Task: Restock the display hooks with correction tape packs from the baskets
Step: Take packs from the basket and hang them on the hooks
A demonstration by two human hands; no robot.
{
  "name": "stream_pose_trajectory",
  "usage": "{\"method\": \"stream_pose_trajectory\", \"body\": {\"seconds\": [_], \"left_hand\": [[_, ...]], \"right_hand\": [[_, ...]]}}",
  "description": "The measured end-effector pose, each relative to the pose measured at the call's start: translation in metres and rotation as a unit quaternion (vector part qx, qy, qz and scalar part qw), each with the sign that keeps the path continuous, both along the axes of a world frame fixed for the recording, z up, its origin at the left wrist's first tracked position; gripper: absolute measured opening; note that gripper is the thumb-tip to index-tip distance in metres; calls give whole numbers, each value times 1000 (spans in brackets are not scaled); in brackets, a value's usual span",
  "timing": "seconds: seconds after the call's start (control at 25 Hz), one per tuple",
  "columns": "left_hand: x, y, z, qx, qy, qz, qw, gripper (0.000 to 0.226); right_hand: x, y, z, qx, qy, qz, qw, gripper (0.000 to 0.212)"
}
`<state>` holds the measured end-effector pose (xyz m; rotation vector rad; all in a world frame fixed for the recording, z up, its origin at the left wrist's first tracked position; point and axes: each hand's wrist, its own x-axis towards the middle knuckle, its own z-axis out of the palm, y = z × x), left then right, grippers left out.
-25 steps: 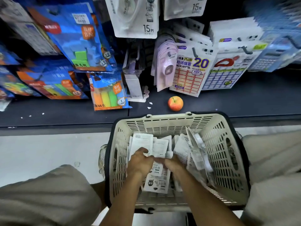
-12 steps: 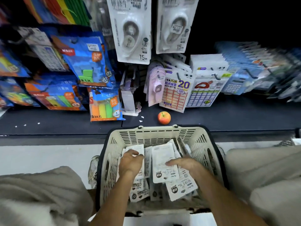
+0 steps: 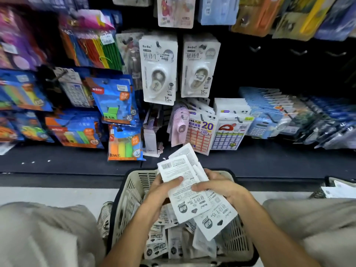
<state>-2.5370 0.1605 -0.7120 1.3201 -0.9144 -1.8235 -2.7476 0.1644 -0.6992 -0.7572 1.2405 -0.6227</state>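
We had lifted a fan of white card-backed correction tape packs (image 3: 185, 182) out of the cream plastic basket (image 3: 131, 191) (left hand (image 3: 160, 189) and right hand (image 3: 221, 189) both pinching it); hanging came next.

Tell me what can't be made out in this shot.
- Head view: pack count in the stack, overlapped, covered by left hand and right hand.
- Basket bottom: buried under loose packs.
- Right shelf goods: blurred.
- Second basket: cut off by the right edge.
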Motion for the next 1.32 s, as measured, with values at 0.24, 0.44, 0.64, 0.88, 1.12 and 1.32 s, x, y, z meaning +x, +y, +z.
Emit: {"method": "stream_pose_trajectory", "body": {"seconds": [0.24, 0.44, 0.64, 0.88, 1.12, 1.32], "left_hand": [[-12, 5, 2, -18, -55, 1, 998, 25], [-10, 11, -5, -69, -208, -62, 974, 46], [-7, 3, -3, -118, -166, -75, 976, 49], [-24, 0, 14, -20, 27, -7, 999, 41], [-7, -16, 45, 95, 117, 13, 988, 45], [-11, -25, 88, -143, -48, 108, 983, 40]], "right_hand": [[8, 16, -7, -18, -6, -45, 999, 50], [3, 19, -15, -23, -36, -40, 998, 60], [3, 20, -21, -23, -81, -66, 994, 70], [22, 9, -2, -101, -95, -15, 990, 59], [37, -11, 37, -212, 150, 17, 966, 80], [5, -44, 98, -106, 207, 137, 963, 85]]}}
